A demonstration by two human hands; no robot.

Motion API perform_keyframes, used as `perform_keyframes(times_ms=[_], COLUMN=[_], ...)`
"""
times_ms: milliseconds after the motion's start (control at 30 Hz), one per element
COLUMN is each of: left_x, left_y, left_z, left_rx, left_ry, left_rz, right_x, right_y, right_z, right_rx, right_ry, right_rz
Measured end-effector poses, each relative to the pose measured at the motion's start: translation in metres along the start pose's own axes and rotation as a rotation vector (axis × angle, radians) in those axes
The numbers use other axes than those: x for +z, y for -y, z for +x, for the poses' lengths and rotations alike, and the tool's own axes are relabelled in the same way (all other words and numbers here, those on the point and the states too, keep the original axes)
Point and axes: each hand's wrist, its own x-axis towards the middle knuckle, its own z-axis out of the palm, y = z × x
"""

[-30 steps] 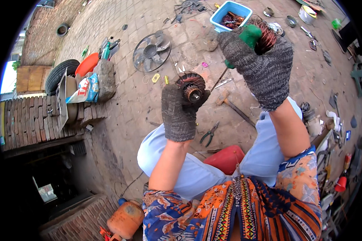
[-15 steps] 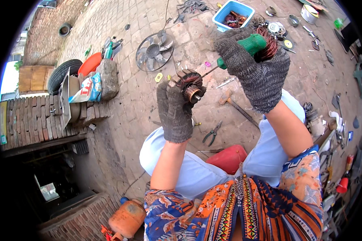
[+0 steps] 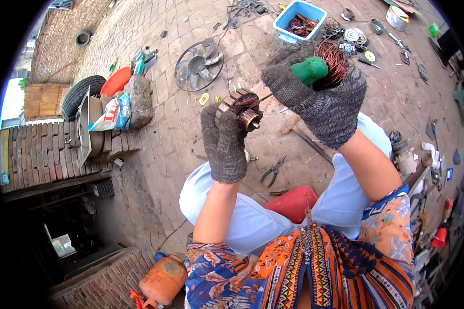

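My left hand (image 3: 226, 149), in a dark grey knit glove, is closed around a motor armature (image 3: 250, 119). Its copper commutator and short shaft point toward me, and dark slotted teeth with copper windings show behind. My right hand (image 3: 330, 105), gloved alike, grips a green-handled screwdriver (image 3: 309, 70). Part of the screwdriver's shaft shows beside the armature's windings; whether the tip touches them I cannot tell. A loose bundle of reddish copper wire (image 3: 336, 64) sits in the same right hand, behind the handle.
On the brick paving lie a hammer (image 3: 307, 138), pliers (image 3: 273, 170) and a fan (image 3: 197, 65). A blue basin (image 3: 283, 36) holds copper scrap. A red cushion-like object (image 3: 294, 202) sits between my legs. Scattered parts line the right side; an orange tank (image 3: 163, 280) stands lower left.
My right hand has shifted slightly left toward the armature, its screwdriver handle now pointing more toward me. The armature has turned a little in my left hand.
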Motion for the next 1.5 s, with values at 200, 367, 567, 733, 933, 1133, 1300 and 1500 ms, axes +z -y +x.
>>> perform_keyframes(times_ms=[200, 367, 567, 733, 933, 1133, 1300, 1500], left_x=[0.0, -0.005, -0.007, -0.016, -0.02, -0.017, -0.013, -0.014], left_y=[0.003, 0.001, -0.013, -0.012, -0.014, -0.014, -0.016, -0.014], left_z=[0.0, 0.004, 0.011, 0.011, 0.011, 0.01, 0.008, 0.009], left_rx=[-0.015, -0.04, -0.268, -0.488, -0.534, -0.506, -0.496, -0.532], left_ry=[-0.01, -0.012, 0.061, 0.016, 0.115, 0.18, 0.164, 0.139], left_rz=[0.056, -0.096, -0.352, -0.632, -0.726, -0.788, -0.806, -0.788], right_x=[-0.002, -0.002, -0.011, -0.007, 0.002, 0.016, 0.018, 0.017], right_y=[-0.002, -0.011, -0.025, -0.035, -0.038, -0.05, -0.066, -0.053], right_z=[0.003, 0.004, 0.017, 0.008, 0.002, -0.018, -0.024, -0.018], right_rx=[-0.167, -0.223, 0.216, 0.205, -0.108, -0.374, -0.412, -0.2], right_ry=[0.01, 0.052, 0.545, 0.659, 0.536, 0.771, 0.644, 0.678], right_rz=[-0.278, -0.431, -0.755, -0.76, -0.675, -0.862, -0.725, -0.66])
